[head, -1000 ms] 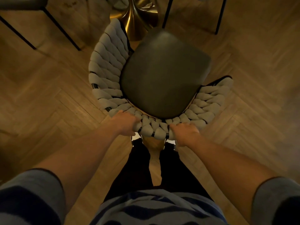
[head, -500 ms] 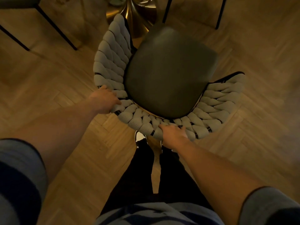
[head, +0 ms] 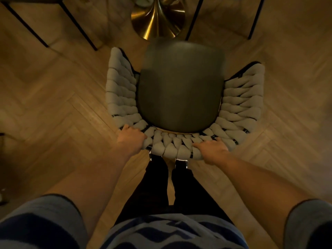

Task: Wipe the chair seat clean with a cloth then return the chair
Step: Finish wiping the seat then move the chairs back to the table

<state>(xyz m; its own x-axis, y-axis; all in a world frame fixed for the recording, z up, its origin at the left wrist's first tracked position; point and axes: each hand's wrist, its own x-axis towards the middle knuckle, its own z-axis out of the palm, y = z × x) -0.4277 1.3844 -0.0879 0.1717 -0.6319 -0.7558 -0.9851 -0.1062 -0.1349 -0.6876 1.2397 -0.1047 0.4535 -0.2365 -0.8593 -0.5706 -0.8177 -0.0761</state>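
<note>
Chair (head: pixel 179 90) at frame centre, dark seat (head: pixel 181 87) facing the gold pedestal base (head: pixel 158 20) at top centre. Both hands on the woven backrest (head: pixel 172 146) at lower centre: left hand (head: pixel 130 139) curled over the rim's left corner, right hand (head: pixel 212 150) laid over the rim right of centre, fingers spread rather than clamped. No cloth in view. Judged step: returning the chair toward the pedestal. To do it well: firm up the right grip, push evenly with both hands so the seat stays square, and steer between the black legs (head: pixel 194 18) of neighbouring furniture at upper right, sliding slowly over the herringbone floor (head: pixel 53 105).
</note>
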